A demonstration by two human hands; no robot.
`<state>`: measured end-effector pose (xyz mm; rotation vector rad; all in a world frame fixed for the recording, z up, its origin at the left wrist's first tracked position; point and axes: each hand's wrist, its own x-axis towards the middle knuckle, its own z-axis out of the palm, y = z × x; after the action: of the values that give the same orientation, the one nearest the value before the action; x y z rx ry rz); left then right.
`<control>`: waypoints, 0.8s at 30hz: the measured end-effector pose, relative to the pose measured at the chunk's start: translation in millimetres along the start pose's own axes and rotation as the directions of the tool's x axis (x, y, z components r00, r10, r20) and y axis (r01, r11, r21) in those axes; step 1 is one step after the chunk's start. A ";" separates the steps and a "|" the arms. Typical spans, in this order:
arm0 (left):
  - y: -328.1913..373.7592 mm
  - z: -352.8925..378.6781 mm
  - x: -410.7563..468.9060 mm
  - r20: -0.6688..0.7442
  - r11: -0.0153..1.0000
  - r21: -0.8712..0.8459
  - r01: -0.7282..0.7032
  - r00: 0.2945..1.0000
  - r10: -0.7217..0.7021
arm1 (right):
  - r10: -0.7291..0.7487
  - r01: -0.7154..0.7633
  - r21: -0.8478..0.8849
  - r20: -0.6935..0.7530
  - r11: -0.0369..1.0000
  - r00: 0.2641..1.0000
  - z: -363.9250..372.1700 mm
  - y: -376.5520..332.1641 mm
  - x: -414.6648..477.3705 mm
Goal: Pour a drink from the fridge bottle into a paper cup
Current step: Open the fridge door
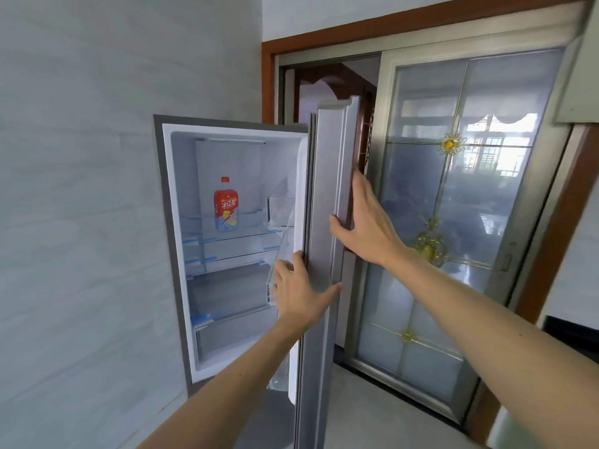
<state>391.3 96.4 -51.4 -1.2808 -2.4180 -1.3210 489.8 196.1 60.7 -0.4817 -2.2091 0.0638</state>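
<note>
Bottle [226,208] — red cap, red label over a pale blue and yellow lower half; stands upright and alone on the upper glass shelf [233,235] inside the open fridge [181,254], toward the back. Fridge stands against a pale tiled wall [81,189]; the lower shelves and drawers show nothing on them. Left hand [299,291] — fingers spread flat against the inner edge of the fridge door [327,222], thumb stretched across the door's edge; not clenched, pressing rather than grasping. Right hand [366,225] — higher up, palm open, fingers extended along the door's outer edge, thumb hooked on the near face. Sliding glass door [453,222] with gilt ornaments stands to the right, behind the arms.
</note>
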 end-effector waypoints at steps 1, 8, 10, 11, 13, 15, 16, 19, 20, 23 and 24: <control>1.8 5.2 -0.5 0.012 0.999 -0.035 -0.030 0.999 0.030 | 0.009 -0.009 -0.008 -0.005 1.000 1.000 -6.2 5.9 -3.6; 14.1 28.9 -0.6 0.142 0.922 -0.333 -0.200 0.956 0.258 | 0.126 -0.127 -0.078 -0.017 0.989 0.992 -43.9 45.1 -28.2; 19.8 33.7 -1.5 0.170 0.891 -0.414 -0.189 0.945 0.279 | 0.162 -0.164 -0.097 -0.030 0.982 0.986 -49.1 58.1 -35.0; 22.2 37.4 -0.8 0.176 0.878 -0.443 -0.181 0.943 0.284 | 0.176 -0.179 -0.110 -0.037 0.978 0.984 -52.5 63.3 -38.2; 28.3 44.2 0.8 0.198 0.864 -0.477 -0.162 0.938 0.285 | 0.190 -0.198 -0.170 -0.062 0.965 0.980 -60.0 72.4 -44.0; 35.4 49.9 2.3 0.243 0.864 -0.480 -0.154 0.922 0.300 | 0.170 -0.190 -0.282 -0.093 0.940 0.981 -67.0 80.2 -49.3; 39.7 52.2 2.6 0.271 0.865 -0.474 -0.164 0.908 0.320 | 0.153 -0.177 -0.342 -0.096 0.923 0.984 -69.8 83.7 -52.3; 53.1 61.7 4.5 0.345 0.858 -0.478 -0.188 0.858 0.380 | 0.146 -0.155 -0.460 -0.055 0.874 0.988 -78.2 92.7 -61.8; 58.2 65.4 6.2 0.367 0.854 -0.488 -0.179 0.846 0.387 | 0.165 -0.160 -0.479 -0.033 0.863 0.986 -80.4 95.6 -64.7; 75.5 77.1 11.4 0.444 0.845 -0.520 -0.122 0.807 0.390 | 0.238 -0.194 -0.496 0.025 0.846 0.971 -83.4 102.5 -71.6; 81.6 81.0 12.9 0.471 0.846 -0.523 -0.102 0.793 0.386 | 0.272 -0.216 -0.489 0.045 0.845 0.961 -84.0 105.6 -72.9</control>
<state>464.3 185.7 -42.9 -2.3368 -2.1510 -1.7062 628.6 257.2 38.0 -1.0605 -2.2564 -0.3416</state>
